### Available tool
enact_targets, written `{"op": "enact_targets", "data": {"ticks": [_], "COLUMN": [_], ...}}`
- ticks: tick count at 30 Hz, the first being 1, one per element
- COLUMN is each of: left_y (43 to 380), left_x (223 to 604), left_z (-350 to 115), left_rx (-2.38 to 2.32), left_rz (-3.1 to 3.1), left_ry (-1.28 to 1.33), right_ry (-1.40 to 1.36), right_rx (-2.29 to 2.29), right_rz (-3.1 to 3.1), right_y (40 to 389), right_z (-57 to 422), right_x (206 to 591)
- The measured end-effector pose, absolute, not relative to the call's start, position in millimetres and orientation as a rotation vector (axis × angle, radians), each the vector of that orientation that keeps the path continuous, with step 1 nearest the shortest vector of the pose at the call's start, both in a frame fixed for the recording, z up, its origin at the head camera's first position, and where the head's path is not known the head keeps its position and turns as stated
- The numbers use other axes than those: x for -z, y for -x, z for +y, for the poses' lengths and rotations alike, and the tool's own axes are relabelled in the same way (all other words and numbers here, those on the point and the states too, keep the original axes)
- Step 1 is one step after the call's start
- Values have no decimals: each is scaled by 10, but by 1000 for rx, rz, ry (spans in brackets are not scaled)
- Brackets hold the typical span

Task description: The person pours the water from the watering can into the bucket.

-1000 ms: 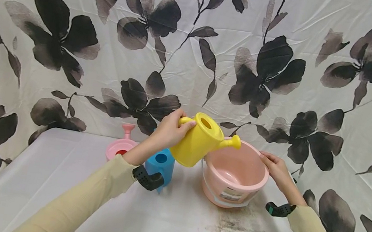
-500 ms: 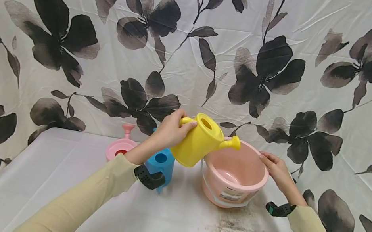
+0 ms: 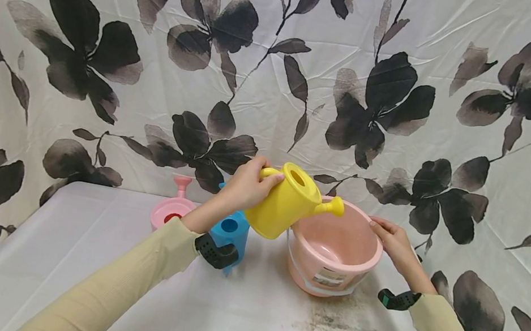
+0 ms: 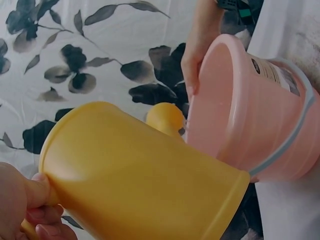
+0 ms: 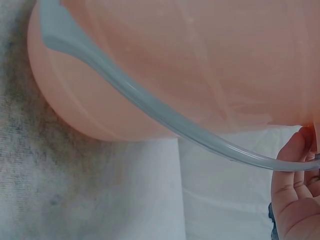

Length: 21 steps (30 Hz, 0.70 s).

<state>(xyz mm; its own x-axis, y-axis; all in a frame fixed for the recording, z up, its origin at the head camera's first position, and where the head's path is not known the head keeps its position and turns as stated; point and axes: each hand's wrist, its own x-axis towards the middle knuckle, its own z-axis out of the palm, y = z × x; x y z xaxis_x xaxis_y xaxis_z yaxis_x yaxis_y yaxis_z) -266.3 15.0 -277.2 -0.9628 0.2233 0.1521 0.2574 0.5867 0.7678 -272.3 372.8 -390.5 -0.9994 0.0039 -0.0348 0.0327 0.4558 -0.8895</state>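
Note:
My left hand point(image 3: 249, 186) grips the handle of a yellow watering can point(image 3: 277, 207). The can is held in the air, tilted to the right, with its round spout head point(image 3: 336, 206) over the near-left part of a pink bucket's opening. No water shows at the spout. The bucket point(image 3: 301, 271) stands upright on the table, its grey handle point(image 5: 160, 117) hanging down at the front. At the bucket's right rim, my right hand point(image 3: 394, 243) holds the edge, fingers over it. In the left wrist view the can's body point(image 4: 135, 170) fills the foreground.
A blue watering can point(image 3: 237, 244) stands left of the bucket, partly behind my left wrist. Further left is a pink watering can point(image 3: 162, 208), partly covered by my forearm. Dark smudges point(image 3: 344, 329) mark the white tabletop point(image 3: 242, 322) before the bucket. A floral cloth point(image 3: 282, 122) hangs behind.
My left hand and the yellow watering can have shifted very slightly to the right. The right hand and the bucket stay in place.

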Motion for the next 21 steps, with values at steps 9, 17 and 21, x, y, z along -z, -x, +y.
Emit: {"op": "enact_targets", "data": {"ticks": [9, 17, 21], "left_y": [2671, 2676, 2674], "left_x": [2775, 2779, 2776], "left_z": [187, 203, 202], "left_rx": [1348, 1353, 1356], "left_rz": [-2777, -2780, -2779], "left_ry": [419, 428, 435], "right_ry": [-60, -48, -48], "right_rx": [1618, 1621, 1630], "right_rz": [2663, 2665, 2658], "right_y": [2720, 2721, 2709], "right_z": [3723, 3727, 3735], "right_x": [3899, 3899, 3900]}}
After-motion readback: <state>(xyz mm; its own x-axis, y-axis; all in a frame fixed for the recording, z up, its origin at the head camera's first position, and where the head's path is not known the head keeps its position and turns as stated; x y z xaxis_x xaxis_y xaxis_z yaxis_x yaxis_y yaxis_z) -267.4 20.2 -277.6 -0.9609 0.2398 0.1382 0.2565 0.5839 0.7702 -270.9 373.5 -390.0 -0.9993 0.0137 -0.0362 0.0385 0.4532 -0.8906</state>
